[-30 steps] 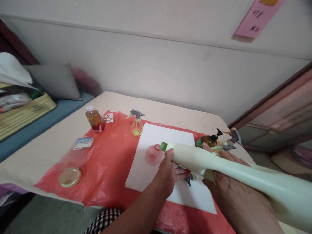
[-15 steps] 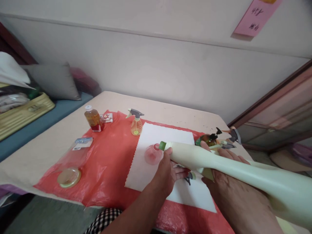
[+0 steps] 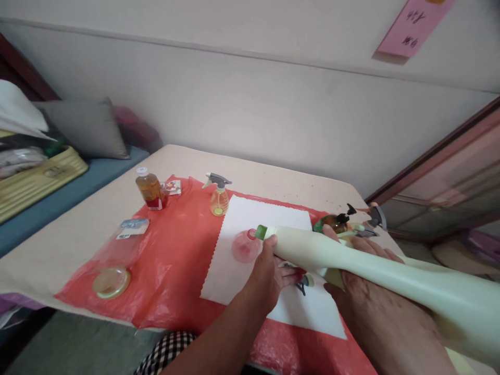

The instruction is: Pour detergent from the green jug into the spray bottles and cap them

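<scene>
A large pale-green plastic jug (image 3: 375,260) lies nearly level across the right of the view, its green mouth end pointing left. My left hand (image 3: 271,273) supports its neck from below, thumb against the side. Farther back along the jug, my right hand (image 3: 363,286) grips it, the handle and fingers partly hidden behind its body. Just left of the green end is a round pink bottle (image 3: 245,247) with a red neck and no sprayer on it. The mouth is close to that neck; contact cannot be made out. Under the jug, a grey spray head (image 3: 304,283) lies on white paper (image 3: 222,276).
A clear spray bottle (image 3: 219,201) stands behind the paper. To the left are an amber bottle (image 3: 149,190), a small box (image 3: 173,187), a plastic packet (image 3: 130,234) and a round lid (image 3: 111,283) on red plastic sheeting (image 3: 175,260). A dark pump bottle (image 3: 336,223) is at right.
The jug and both hands keep almost the same pose. Only a slight shift of the whole view shows.
</scene>
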`<action>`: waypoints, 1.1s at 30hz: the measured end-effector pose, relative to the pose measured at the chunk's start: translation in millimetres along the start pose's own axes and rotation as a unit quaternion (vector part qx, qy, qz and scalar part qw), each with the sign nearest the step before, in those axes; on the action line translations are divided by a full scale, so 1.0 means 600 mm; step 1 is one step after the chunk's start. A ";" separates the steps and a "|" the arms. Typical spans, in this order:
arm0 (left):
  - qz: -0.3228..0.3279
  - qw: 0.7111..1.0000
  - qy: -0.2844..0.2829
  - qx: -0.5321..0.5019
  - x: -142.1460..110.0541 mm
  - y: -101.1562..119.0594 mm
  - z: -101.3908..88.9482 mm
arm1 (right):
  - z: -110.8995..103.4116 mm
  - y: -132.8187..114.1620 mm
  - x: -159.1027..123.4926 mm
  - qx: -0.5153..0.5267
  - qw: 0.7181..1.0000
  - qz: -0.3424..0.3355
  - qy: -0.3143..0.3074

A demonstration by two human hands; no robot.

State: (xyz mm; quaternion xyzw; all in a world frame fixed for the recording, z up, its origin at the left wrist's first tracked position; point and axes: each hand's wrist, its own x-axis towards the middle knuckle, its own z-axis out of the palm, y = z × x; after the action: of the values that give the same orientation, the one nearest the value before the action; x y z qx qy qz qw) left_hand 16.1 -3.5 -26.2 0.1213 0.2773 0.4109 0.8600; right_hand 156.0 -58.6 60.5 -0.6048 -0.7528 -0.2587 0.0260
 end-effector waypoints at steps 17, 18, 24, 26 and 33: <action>-0.008 1.000 -0.010 0.004 -0.003 0.003 0.007 | 0.001 0.005 -0.004 -0.009 1.000 -0.017 0.012; -0.007 1.000 -0.010 0.005 -0.004 0.003 0.007 | 0.000 0.004 -0.004 -0.005 1.000 -0.015 0.010; -0.005 1.000 -0.019 0.008 -0.006 0.004 0.008 | -0.002 0.006 -0.004 0.003 1.000 -0.010 0.005; -0.006 1.000 -0.017 0.007 -0.006 0.004 0.008 | -0.002 0.006 -0.004 0.003 1.000 -0.009 0.005; -0.024 1.000 -0.004 -0.003 0.001 -0.001 0.005 | -0.003 0.002 -0.004 -0.024 0.999 -0.015 0.036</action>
State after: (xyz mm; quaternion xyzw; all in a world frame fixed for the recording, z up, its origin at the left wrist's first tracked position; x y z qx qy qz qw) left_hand 18.4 -3.4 -24.5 0.1142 0.2753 0.3901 0.8712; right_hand 157.4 -61.6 61.8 -0.5843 -0.7536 -0.2991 0.0350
